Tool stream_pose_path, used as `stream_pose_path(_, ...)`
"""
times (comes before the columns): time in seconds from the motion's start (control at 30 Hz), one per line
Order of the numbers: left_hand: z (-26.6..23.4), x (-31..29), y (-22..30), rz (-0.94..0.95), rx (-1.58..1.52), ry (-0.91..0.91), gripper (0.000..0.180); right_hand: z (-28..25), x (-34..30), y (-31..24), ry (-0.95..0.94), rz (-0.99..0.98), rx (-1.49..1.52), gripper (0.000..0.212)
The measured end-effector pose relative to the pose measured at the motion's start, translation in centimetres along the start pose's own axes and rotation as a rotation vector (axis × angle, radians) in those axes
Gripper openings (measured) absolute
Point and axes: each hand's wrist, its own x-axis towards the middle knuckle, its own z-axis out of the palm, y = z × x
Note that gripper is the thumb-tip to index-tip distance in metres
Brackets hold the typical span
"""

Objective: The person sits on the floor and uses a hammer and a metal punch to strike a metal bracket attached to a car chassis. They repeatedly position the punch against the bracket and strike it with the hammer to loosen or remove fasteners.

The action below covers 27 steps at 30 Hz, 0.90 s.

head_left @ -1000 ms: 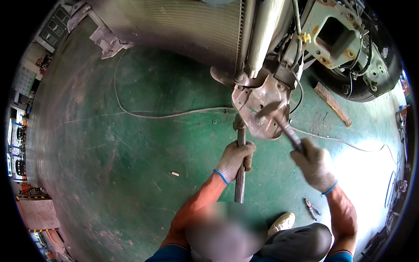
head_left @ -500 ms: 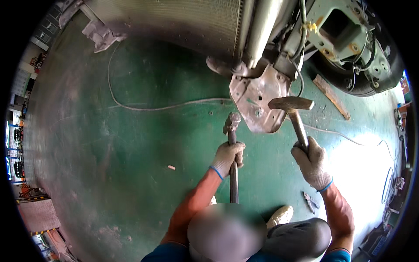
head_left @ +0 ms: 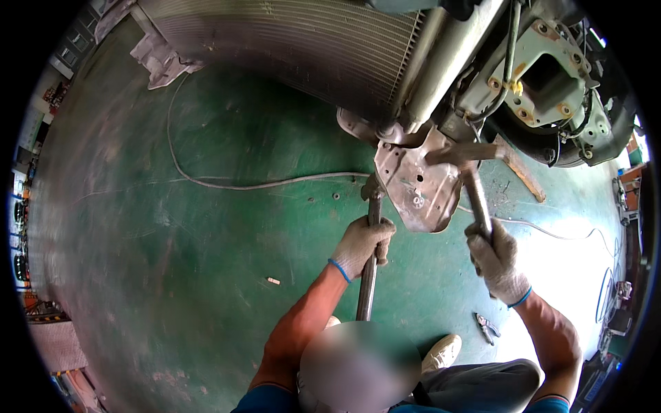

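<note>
Right fingers (head_left: 480, 251) clasp brown-headed hammer (head_left: 476, 193); left fingers (head_left: 383, 249) clasp shiny grey bar (head_left: 368, 289)

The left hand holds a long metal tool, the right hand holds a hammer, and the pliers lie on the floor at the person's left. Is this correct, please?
Not quite: the pliers lie on the floor at the person's right, not left, as the head view shows. The left hand does hold a long metal tool, and the right hand a hammer.

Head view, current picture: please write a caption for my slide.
Gloved left hand grips a long metal tool; gloved right hand holds a hammer near a holed metal plate.
</note>
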Motion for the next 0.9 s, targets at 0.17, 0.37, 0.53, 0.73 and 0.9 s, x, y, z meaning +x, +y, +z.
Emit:
stream_pose_path(0.17, -0.3, -0.2, 0.6, -0.092, -0.020, -0.083, 0.018, 2.8, -0.3, 0.2, 0.036, 0.110, -0.034, 0.023)
stream_pose_path(0.37, -1.3, 0.5, 0.6, -0.098, -0.024, -0.152, 0.015, 7.0, -0.5, -0.6, 0.127, 0.085, -0.021, 0.020)
stream_pose_path(0.53, -1.6, 0.7, 0.6, -0.122, -0.014, -0.155, 0.012, 9.9, -1.3, 0.8, 0.083, -0.003, -0.222, 0.022)
stream_pose_path(0.73, -2.1, 0.5, 1.0, -0.086, 0.009, -0.195, 0.016, 6.6, -1.9, -4.1, 0.329, 0.173, -0.014, 0.018)
stream_pose_path(0.9, -2.2, 0.8, 0.7, -0.096, -0.001, -0.216, 0.014, 5.7, -1.4, -4.1, 0.856, -0.252, 0.404, 0.033)
